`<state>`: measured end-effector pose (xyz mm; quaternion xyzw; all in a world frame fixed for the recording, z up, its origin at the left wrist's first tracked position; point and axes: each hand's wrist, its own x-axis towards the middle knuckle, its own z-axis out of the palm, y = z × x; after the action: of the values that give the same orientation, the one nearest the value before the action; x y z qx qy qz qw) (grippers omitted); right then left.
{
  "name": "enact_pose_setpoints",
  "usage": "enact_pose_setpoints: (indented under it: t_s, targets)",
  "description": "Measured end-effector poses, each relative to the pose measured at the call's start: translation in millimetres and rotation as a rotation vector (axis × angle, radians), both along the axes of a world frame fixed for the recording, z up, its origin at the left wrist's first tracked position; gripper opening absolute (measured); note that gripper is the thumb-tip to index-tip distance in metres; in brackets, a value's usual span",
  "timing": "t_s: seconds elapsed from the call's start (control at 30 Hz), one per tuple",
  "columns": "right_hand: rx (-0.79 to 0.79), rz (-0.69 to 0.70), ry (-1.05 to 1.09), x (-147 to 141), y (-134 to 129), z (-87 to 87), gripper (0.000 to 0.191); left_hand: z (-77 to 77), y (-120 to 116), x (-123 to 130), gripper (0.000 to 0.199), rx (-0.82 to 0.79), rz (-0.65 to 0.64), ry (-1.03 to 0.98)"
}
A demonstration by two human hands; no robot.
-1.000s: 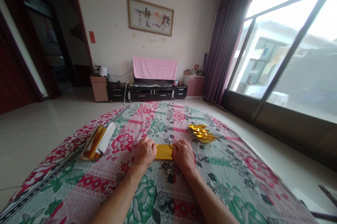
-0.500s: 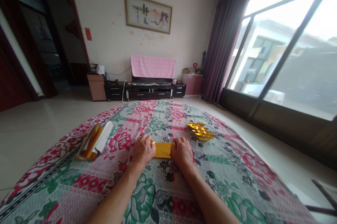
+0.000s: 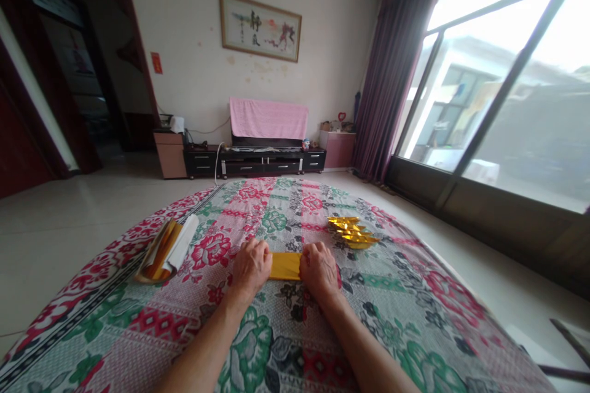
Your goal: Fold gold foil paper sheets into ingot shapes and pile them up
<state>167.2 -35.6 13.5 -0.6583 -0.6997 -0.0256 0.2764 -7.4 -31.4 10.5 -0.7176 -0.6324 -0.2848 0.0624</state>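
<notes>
A flat strip of golden paper (image 3: pixel 285 266) lies on the flowered tablecloth (image 3: pixel 271 219), stretched between my two hands. My left hand (image 3: pixel 251 265) is closed on its left end, fingers curled over the edge. The right end is gripped by my right hand (image 3: pixel 319 267), whose fingers are bent in the same way. Both ends of the strip are hidden under the hands. Beyond my right hand stands a row of shiny folded gold pieces (image 3: pixel 353 233). To the left, a curled bundle of gold and white paper (image 3: pixel 166 251) rests on the cloth.
Across the floor stand a low black cabinet (image 3: pixel 262 164) and a screen covered by a pink cloth (image 3: pixel 268 118). A framed picture (image 3: pixel 260 26) hangs above. Large windows and a purple curtain (image 3: pixel 391 67) are on the right.
Both hands keep their hold on the golden strip, with the fingers curled slightly tighter. The whole view has shifted a little; the other objects stay where they were.
</notes>
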Motion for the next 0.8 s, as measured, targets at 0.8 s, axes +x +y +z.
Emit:
enact_pose_setpoints:
  t_s: [0.8]
  targets:
    - [0.021,0.078,0.018,3.7,-5.9,-2.0,0.012,-0.1,-1.3,-3.3,0.016,-0.015,-0.072,0.013]
